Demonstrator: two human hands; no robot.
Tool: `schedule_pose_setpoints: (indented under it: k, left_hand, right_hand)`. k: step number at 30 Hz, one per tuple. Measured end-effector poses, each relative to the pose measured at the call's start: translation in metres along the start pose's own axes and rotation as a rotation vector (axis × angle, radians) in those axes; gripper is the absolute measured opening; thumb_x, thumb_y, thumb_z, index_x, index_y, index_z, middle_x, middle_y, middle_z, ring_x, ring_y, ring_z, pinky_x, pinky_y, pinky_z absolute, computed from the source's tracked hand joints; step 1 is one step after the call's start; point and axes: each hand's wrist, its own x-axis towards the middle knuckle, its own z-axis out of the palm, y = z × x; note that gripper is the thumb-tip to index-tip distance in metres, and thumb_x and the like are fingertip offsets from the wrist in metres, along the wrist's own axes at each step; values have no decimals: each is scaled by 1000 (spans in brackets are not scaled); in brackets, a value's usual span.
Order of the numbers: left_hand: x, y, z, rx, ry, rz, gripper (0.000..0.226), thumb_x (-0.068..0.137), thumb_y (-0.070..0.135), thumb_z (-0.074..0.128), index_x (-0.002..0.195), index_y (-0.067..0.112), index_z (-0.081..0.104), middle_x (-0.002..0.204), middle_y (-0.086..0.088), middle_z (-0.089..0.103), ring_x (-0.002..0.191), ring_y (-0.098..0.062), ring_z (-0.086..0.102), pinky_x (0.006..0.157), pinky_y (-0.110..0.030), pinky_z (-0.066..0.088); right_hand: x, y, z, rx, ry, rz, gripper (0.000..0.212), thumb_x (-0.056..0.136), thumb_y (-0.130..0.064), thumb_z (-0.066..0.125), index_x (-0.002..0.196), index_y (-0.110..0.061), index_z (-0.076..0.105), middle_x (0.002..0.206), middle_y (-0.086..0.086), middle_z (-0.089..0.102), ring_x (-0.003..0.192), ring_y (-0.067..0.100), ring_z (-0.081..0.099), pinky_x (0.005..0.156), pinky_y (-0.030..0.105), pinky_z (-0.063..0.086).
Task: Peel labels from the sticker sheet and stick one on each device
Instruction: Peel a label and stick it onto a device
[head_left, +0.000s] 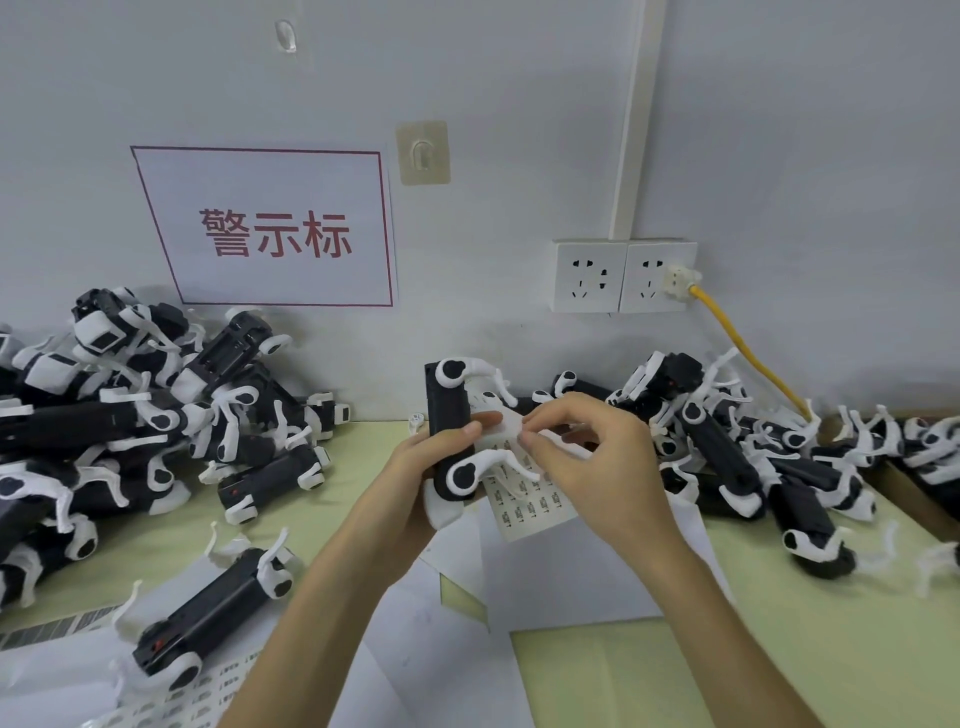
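My left hand (426, 467) grips a black device with white curved arms (448, 415), held upright above the table, and also holds the sticker sheet (524, 499) behind it. The sheet is white with rows of small printed labels and hangs down to the right of the device. My right hand (582, 447) pinches at the sheet's curled top edge, fingertips together beside my left thumb. Whether a label is lifted off I cannot tell.
A large heap of the same devices (130, 415) lies at the left, another pile (753, 447) at the right. Two devices (208, 618) lie near the front left on white papers (457, 649). More label sheets (197, 696) lie at the bottom left. Wall sockets (623, 275) with a yellow cable (748, 353) sit behind.
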Motion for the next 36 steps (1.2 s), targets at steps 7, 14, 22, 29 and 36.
schedule_pose_setpoints:
  k: [7,14,22,29,36]
  left_hand:
    - [10,-11,-17,178,231,-123,38,72,28,87,104,10,79,104,-11,76,88,-19,72,76,-27,56]
    - [6,-7,-6,180,149,91,29,79,24,80,107,16,78,112,-8,76,107,-20,71,89,-32,55]
    - [-10,5,15,-310,-101,106,45,91,18,58,132,-2,62,131,-21,67,108,-30,73,79,-32,61]
    - [-12,12,9,-382,-43,121,58,93,24,51,145,0,48,138,-22,62,128,-34,62,104,-42,52]
    - [-10,14,10,-404,4,182,56,87,29,63,137,4,61,142,-22,60,133,-33,57,108,-44,48]
  right_hand:
    - [7,-6,-11,328,-7,126,17,93,-8,69,90,-22,76,89,-6,76,88,13,70,80,25,52]
    - [7,-9,-9,461,-61,245,26,96,-6,63,109,-24,78,109,-11,76,96,3,67,76,17,52]
    - [4,-13,-3,519,-108,315,26,98,-10,59,114,-21,77,110,-4,76,110,19,66,87,29,48]
    - [4,-13,-4,501,-143,305,32,98,-9,58,117,-27,76,117,-12,74,107,6,66,84,26,48]
    - [2,-13,-1,457,-187,240,35,91,-19,64,120,-35,74,117,-14,73,94,3,66,75,19,52]
